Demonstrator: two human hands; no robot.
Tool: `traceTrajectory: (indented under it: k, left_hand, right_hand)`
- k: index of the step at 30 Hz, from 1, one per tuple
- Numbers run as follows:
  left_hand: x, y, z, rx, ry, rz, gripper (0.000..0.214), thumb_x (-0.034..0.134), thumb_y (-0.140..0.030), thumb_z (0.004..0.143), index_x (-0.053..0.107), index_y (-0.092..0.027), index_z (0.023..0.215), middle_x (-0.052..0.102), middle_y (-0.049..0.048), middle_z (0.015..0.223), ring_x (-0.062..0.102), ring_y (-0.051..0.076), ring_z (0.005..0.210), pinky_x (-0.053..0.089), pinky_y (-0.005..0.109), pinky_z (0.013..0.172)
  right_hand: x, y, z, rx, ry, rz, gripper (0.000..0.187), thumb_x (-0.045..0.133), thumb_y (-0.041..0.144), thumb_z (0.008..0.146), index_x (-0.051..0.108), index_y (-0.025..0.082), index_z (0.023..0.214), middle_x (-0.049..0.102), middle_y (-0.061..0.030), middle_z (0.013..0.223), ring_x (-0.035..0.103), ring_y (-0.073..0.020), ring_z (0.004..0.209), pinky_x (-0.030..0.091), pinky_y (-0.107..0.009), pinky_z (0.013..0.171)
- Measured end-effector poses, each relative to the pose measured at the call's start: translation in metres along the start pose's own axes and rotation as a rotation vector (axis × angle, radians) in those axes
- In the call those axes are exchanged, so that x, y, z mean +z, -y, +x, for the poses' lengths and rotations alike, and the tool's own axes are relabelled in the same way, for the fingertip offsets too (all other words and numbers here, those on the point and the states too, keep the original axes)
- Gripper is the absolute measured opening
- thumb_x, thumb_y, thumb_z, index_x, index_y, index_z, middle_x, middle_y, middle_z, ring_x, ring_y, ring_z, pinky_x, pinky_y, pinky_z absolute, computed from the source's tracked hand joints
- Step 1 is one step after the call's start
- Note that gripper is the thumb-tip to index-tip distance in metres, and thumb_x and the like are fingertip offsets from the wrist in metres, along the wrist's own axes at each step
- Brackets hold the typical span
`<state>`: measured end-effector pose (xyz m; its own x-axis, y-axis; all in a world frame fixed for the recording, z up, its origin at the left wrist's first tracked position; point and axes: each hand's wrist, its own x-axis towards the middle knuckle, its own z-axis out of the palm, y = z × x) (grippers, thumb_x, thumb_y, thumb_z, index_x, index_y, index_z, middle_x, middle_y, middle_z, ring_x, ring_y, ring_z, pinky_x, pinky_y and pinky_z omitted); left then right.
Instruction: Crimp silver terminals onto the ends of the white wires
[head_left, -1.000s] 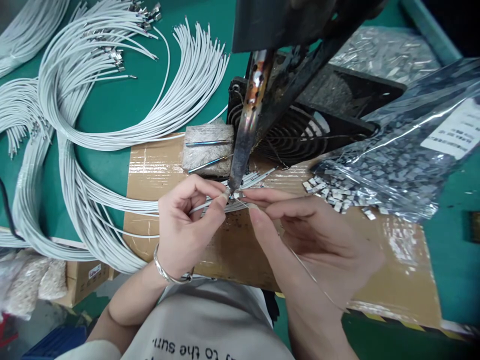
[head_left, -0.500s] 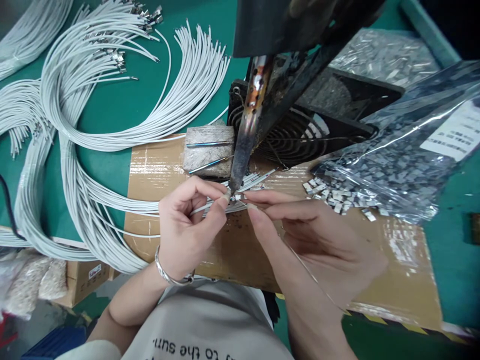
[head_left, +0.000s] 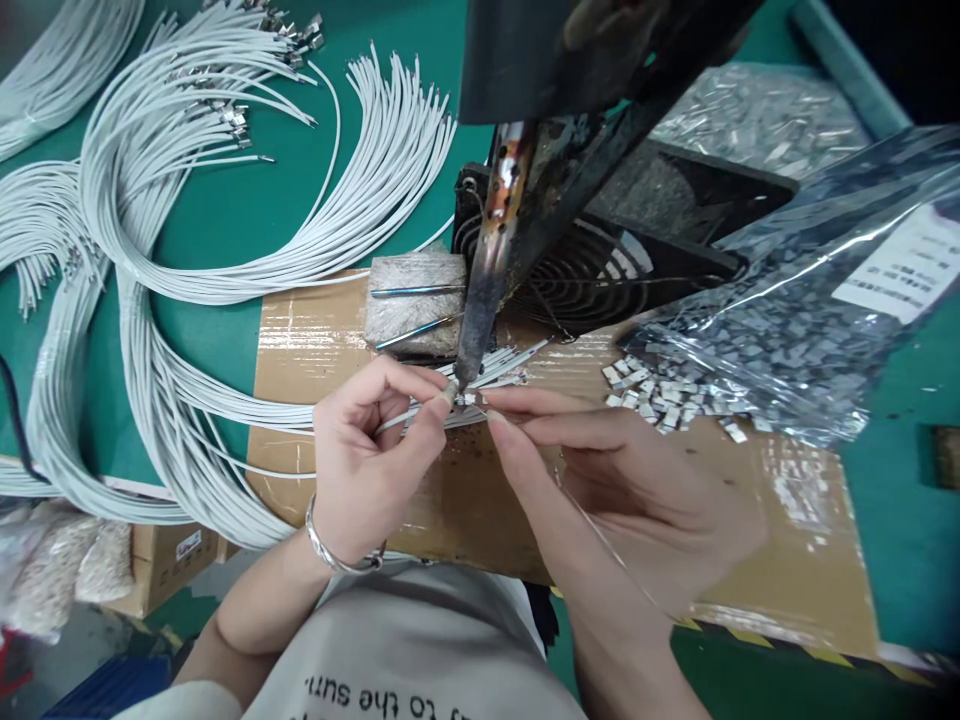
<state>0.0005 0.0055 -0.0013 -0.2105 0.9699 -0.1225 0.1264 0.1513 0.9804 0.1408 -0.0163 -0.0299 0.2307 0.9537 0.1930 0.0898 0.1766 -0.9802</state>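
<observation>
My left hand (head_left: 382, 440) pinches a white wire (head_left: 394, 421) close to its end, right under the dark tip of a soldering iron (head_left: 480, 310) that comes down from above. My right hand (head_left: 600, 470) holds a thin strand of solder wire (head_left: 611, 540) between thumb and fingers, its end reaching toward that tip. A small shiny metal piece (head_left: 470, 398) shows between the two hands; whether it is joined to the wire I cannot tell. Behind the fingers, more white wires (head_left: 502, 368) lie on the cardboard (head_left: 292, 350).
Beside the iron sits a grey block (head_left: 416, 272) with two thin metal rods. Behind it stands a black fan (head_left: 592, 270). Small metal pieces (head_left: 660, 395) spill out near a plastic bag (head_left: 787, 340). Large bundles of white wires (head_left: 247, 275) cover the left side.
Both hands keep their pinch at the iron's tip and have hardly moved. The whole view has shifted slightly.
</observation>
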Motion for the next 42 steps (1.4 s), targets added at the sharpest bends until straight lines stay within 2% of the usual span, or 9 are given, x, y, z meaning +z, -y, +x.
traceTrajectory:
  k: [6,16,22,27,34,42]
  left_hand:
    - [-0.0003,0.0022,0.0012,-0.012,0.005,-0.022,0.015,0.078,-0.012,0.083,0.073,-0.019,0.072,0.077,0.0033,0.082,0.056,0.011,0.059,0.034,0.023,0.046]
    - [-0.0003,0.0029,0.0001,-0.039,0.017,-0.042,0.015,0.077,-0.012,0.084,0.071,-0.019,0.072,0.077,0.0030,0.082,0.054,0.010,0.057,0.035,0.022,0.046]
    - [0.0008,0.0018,0.0001,-0.063,0.012,-0.050,0.013,0.080,-0.013,0.080,0.072,-0.019,0.071,0.078,0.0040,0.081,0.059,0.011,0.060,0.043,0.022,0.049]
    - [0.0001,0.0027,-0.0004,-0.072,0.021,-0.040,0.012,0.080,-0.015,0.082,0.073,-0.018,0.073,0.078,0.0044,0.080,0.064,0.012,0.064,0.047,0.021,0.053]
    - [-0.0024,0.0051,-0.0028,-0.082,0.036,-0.039,0.014,0.079,-0.017,0.087,0.073,-0.019,0.074,0.077,0.0037,0.077,0.063,0.012,0.062,0.045,0.022,0.051]
    - [-0.0023,0.0055,-0.0047,-0.092,0.038,-0.038,0.013,0.080,-0.019,0.086,0.073,-0.018,0.075,0.077,0.0037,0.077,0.064,0.012,0.063,0.046,0.021,0.052]
  right_hand:
    - [-0.0003,-0.0016,-0.0012,-0.003,0.010,-0.003,0.022,0.080,0.006,0.086,0.075,0.026,0.091,0.084,-0.0002,0.099,0.082,-0.0214,0.091,0.067,-0.036,0.085]
    - [-0.0001,-0.0031,-0.0016,-0.012,-0.006,0.009,0.023,0.081,0.005,0.084,0.076,0.026,0.091,0.084,0.0005,0.097,0.082,-0.0211,0.091,0.067,-0.035,0.084]
    - [-0.0010,-0.0020,-0.0014,-0.005,0.003,-0.008,0.020,0.079,0.007,0.087,0.076,0.027,0.091,0.084,-0.0004,0.098,0.082,-0.0216,0.091,0.068,-0.036,0.083]
    - [-0.0001,-0.0020,-0.0020,-0.001,0.002,-0.001,0.020,0.079,0.006,0.087,0.075,0.025,0.091,0.084,-0.0007,0.099,0.081,-0.0197,0.089,0.067,-0.034,0.081]
    - [-0.0006,-0.0024,-0.0040,0.027,-0.001,0.015,0.018,0.079,0.008,0.087,0.075,0.025,0.090,0.084,-0.0013,0.099,0.082,-0.0218,0.093,0.067,-0.036,0.084]
    - [-0.0004,-0.0021,-0.0041,0.017,-0.014,0.014,0.020,0.078,0.005,0.088,0.074,0.024,0.090,0.083,0.0000,0.097,0.081,-0.0183,0.092,0.065,-0.031,0.082]
